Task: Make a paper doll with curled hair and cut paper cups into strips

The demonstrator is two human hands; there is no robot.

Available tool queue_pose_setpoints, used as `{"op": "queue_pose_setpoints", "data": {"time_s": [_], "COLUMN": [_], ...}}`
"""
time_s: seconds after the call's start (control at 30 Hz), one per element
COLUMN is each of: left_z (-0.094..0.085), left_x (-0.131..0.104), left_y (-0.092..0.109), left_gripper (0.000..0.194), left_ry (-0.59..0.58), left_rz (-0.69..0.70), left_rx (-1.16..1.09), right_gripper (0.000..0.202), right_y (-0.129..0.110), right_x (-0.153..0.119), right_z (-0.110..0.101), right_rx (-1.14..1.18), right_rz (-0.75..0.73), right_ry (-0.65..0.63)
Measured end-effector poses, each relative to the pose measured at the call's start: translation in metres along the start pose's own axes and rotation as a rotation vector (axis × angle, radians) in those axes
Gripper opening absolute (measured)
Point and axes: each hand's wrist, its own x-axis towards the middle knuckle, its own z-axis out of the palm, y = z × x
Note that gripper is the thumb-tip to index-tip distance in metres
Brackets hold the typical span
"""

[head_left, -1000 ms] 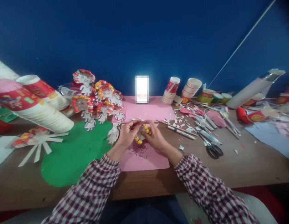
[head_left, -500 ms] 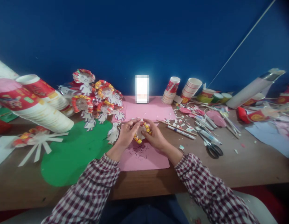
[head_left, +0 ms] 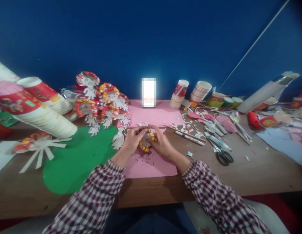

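Note:
Between my two hands is a paper cup cut into strips, with a ring of curled yellow and red strips (head_left: 144,148) round a pale middle. My left hand (head_left: 132,142) grips its left side, fingers bent round the far edge. From the right, my right hand (head_left: 163,143) pinches the rim with thumb and fingers. Both sets of fingertips nearly meet at the far side and hide part of the ring. Beneath lies a pink sheet (head_left: 151,170) strewn with thin dark scraps.
Finished curled-cup figures (head_left: 89,83) crowd the back left, beside a green paper shape (head_left: 75,169) and leaning stacks of cups (head_left: 51,118). Scissors (head_left: 222,156), a marker (head_left: 189,138) and paper scraps lie to the right. A bright blurred screen (head_left: 148,92) stands at the back.
The curled ring has turned slightly between my hands, showing more yellow curls at its near side. My fingers have shifted a little along the far rim.

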Motion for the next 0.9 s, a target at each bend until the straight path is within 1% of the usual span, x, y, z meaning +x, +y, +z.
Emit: {"op": "queue_pose_setpoints", "data": {"time_s": [0.1,0.17,0.27,0.33,0.4,0.47,0.5,0.57,0.63,0.7,0.8,0.9], "left_z": [-0.001,-0.002,-0.002,-0.002,-0.002,-0.003,-0.003,-0.004,-0.005,-0.005,-0.004,-0.004], "left_x": [0.001,0.001,0.000,-0.002,-0.003,-0.004,-0.004,-0.003,-0.002,-0.001,-0.001,-0.002], "left_y": [-0.001,-0.001,0.002,0.005,0.007,0.007,0.006,0.004,0.003,0.004,0.004,0.002], "left_gripper": [0.038,0.039,0.040,0.045,0.052,0.054,0.053,0.051,0.048,0.046,0.047,0.048], "left_ry": [-0.021,-0.035,-0.039,-0.065,-0.118,-0.152,-0.150,-0.110,-0.054,-0.015,-0.011,-0.009], "left_rz": [-0.094,-0.120,-0.096,-0.066,-0.048,-0.038,-0.034,-0.023,-0.011,-0.003,0.004,0.059], "left_rx": [-0.086,-0.104,-0.059,-0.019,0.003,0.013,0.017,0.024,0.021,0.013,0.029,0.142], "right_gripper": [0.054,0.054,0.056,0.056,0.056,0.055,0.055,0.057,0.058,0.056,0.047,0.042], "right_y": [-0.002,-0.003,-0.003,-0.003,-0.002,-0.002,-0.002,-0.001,0.000,0.002,0.006,0.008], "right_x": [-0.002,-0.003,-0.003,-0.001,0.001,0.002,0.003,0.003,0.002,0.003,0.005,0.008], "right_z": [0.000,0.000,0.001,0.001,-0.001,-0.003,-0.003,-0.003,-0.002,-0.001,-0.001,-0.004], "right_rx": [-0.035,0.017,0.182,0.263,0.268,0.232,0.217,0.228,0.294,0.371,0.430,0.446], "right_rz": [0.008,0.011,0.039,0.050,0.044,0.034,0.037,0.059,0.096,0.141,0.192,0.198], "right_ry": [-0.005,-0.009,-0.020,-0.019,-0.005,0.009,0.010,0.001,-0.017,-0.013,0.049,0.122]}}
